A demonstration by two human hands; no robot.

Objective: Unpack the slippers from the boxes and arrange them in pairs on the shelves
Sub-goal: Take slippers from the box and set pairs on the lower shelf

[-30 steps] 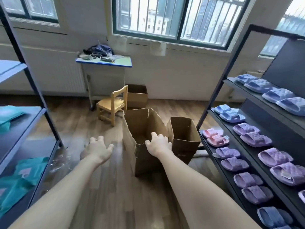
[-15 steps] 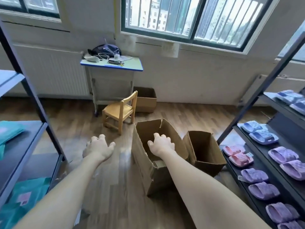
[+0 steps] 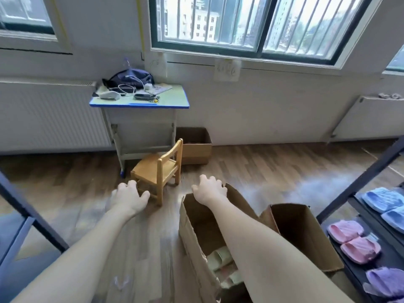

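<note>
Slippers (image 3: 220, 260) sitting low in the tall open box (image 3: 196, 237) on the floor, pink pair (image 3: 345, 231) already on the right shelf (image 3: 347, 273), right hand (image 3: 209, 190) curled at the box's far rim, can't tell if it's gripping, left hand (image 3: 129, 197) loose, holding nothing.

I have a single view, from the camera worn on the person's head. It looks forward and down across the wooden floor (image 3: 273, 171) toward the far wall, with the barred window (image 3: 240, 22) along the top edge and the small desk (image 3: 172, 98) below it. The wide lens bends the edges. Both forearms reach in from the bottom, left hand (image 3: 129, 199) and right hand (image 3: 208, 190) near mid-frame. The open box (image 3: 192, 248) sits close beneath, and the shelf rack (image 3: 358, 182) cuts the right edge.
</note>
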